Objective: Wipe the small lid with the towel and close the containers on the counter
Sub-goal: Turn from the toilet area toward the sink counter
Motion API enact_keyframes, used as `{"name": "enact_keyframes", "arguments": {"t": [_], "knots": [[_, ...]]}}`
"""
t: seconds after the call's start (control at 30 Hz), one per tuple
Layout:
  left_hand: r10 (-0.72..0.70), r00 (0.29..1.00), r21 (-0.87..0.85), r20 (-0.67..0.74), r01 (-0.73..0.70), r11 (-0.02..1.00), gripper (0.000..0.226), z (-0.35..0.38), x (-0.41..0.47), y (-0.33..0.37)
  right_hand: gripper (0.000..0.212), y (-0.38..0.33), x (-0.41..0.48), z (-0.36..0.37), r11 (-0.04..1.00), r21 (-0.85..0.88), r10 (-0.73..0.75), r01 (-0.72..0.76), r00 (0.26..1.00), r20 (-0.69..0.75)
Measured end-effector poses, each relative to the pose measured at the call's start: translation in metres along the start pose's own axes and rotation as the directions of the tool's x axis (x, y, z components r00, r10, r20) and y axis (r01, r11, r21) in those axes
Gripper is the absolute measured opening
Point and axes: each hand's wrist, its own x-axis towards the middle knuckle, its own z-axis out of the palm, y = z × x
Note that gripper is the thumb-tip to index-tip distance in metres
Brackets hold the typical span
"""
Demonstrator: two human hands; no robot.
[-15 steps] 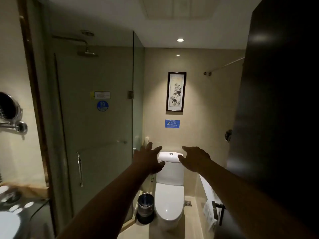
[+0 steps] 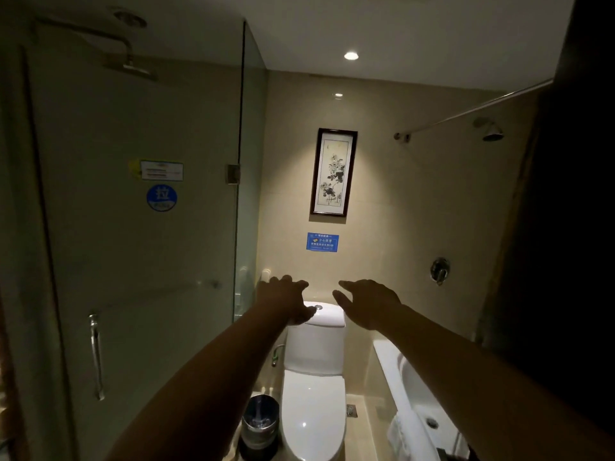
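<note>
1. Head view takes in a dim bathroom: the glass shower door (image 2: 139, 227) fills the left, the tan back wall carries a framed flower picture (image 2: 333, 172), and a dark door edge closes off the right.
2. Compared with half a second ago the view has swung right. The dark counter and mirror that sat at the far left edge are gone, and a bathtub (image 2: 412, 390) with a white towel (image 2: 401, 430) over its rim now shows at lower right.
3. That matters for the task: the counter with its containers and the small lid is out of sight, so, as I judge it, no wiping or closing has begun and the person must turn back left.
4. A white toilet (image 2: 314, 394) stands low in the middle, with a metal bin (image 2: 260, 424) just beside it on the left.
5. Both arms reach forward over it. The left hand (image 2: 286, 302) and right hand (image 2: 369, 302) are empty, palms down, fingers loosely spread.
6. The towel hangs well below and right of the right hand's fingers; whether it is the one meant, I cannot tell.
</note>
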Motion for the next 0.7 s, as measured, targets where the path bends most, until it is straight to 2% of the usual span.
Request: {"name": "enact_keyframes", "arguments": {"t": [0.23, 0.4, 0.57, 0.7], "knots": [[-0.056, 0.996, 0.007, 0.068, 0.056, 0.998, 0.075, 0.028, 0.086, -0.034, 0.061, 0.022, 0.095, 0.02, 0.998, 0.047, 0.036, -0.038, 0.998, 0.045], [-0.071, 0.996, 0.005, 0.047, 0.071, 0.997, 0.073, 0.057, 0.151, -0.041, 0.063, 0.036, 0.184, 0.059, 0.994, 0.095, 0.041, -0.048, 0.996, 0.075], [-0.16, 0.986, 0.049, 0.046, 0.157, 0.986, 0.065, 0.108, 0.19, -0.079, 0.06, 0.016, 0.296, 0.109, 0.983, 0.16, -0.104, 0.09, 0.991, 0.085], [-0.408, 0.909, 0.1, 0.086, 0.399, 0.911, 0.068, 0.135, 0.196, -0.155, 0.056, -0.055, 0.381, 0.139, 0.921, 0.197, -0.352, 0.337, 0.935, 0.045]]}}
